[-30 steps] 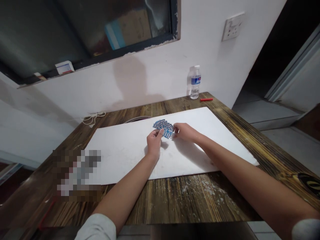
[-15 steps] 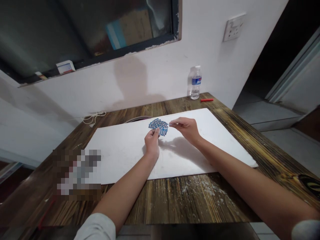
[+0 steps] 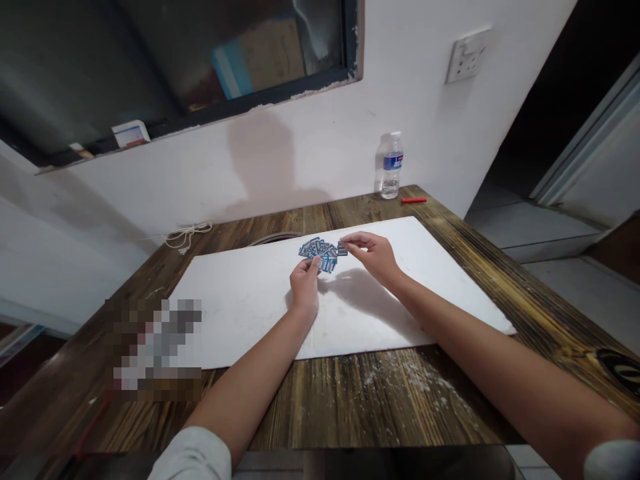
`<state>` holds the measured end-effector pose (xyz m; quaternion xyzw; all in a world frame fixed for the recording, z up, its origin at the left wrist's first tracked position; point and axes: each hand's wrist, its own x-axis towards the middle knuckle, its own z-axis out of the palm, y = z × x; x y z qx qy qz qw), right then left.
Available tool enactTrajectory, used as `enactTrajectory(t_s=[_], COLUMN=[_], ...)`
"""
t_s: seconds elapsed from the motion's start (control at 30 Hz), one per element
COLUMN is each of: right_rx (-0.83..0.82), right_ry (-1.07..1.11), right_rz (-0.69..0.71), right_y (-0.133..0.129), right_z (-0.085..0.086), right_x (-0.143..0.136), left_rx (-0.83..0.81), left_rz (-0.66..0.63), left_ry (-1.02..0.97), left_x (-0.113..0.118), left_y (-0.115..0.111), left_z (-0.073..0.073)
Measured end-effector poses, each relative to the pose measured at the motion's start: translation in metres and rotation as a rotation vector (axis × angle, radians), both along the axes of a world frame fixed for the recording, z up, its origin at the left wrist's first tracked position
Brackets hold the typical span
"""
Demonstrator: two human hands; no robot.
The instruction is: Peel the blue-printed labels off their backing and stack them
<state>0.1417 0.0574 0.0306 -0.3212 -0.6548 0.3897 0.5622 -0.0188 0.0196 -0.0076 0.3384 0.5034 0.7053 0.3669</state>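
Note:
A fan of small blue-and-grey cards (image 3: 320, 251) spreads out over the white board (image 3: 245, 307), too small for me to read their faces. My left hand (image 3: 304, 283) is closed on its lower end, the thumb lying across the front. Just to the right, my right hand (image 3: 373, 253) pinches a single card (image 3: 343, 248) of the same look between thumb and fingertips. That card is at the fan's right edge; whether the two touch, I cannot tell. Both hands are raised above the board, and a shadow falls below them.
A water bottle (image 3: 392, 167) stands at the back of the wooden table (image 3: 320, 407) by the wall, beside a red stick-like item (image 3: 414, 200). A white cable (image 3: 187, 233) lies at the back left. Something pixelated (image 3: 157, 343) covers the board's left corner.
The card in my right hand has turned from edge-on to showing its patterned face. The right fingers have shifted slightly, while the left hand and fan have barely moved.

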Motion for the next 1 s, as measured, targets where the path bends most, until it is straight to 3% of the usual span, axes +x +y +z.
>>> enactTrajectory(t_s=[0.13, 0.33, 0.53, 1.0], right_rx=[0.069, -0.085, -0.133, -0.249], right_ry=[-0.089, 0.092, 0.160, 0.053], right_rz=[-0.030, 0.068, 0.104, 0.103], right_y=[-0.004, -0.009, -0.006, 0.001], right_z=[0.006, 0.009, 0.002, -0.008], right_x=[0.000, -0.006, -0.009, -0.007], left_rx=[0.019, 0.004, 0.009, 0.001], left_rz=[-0.021, -0.016, -0.014, -0.008], left_ry=[0.015, 0.021, 0.004, -0.006], left_x=[0.000, 0.002, 0.001, 0.001], left_y=[-0.001, -0.003, -0.002, -0.001], left_z=[0.001, 0.004, 0.003, 0.002])
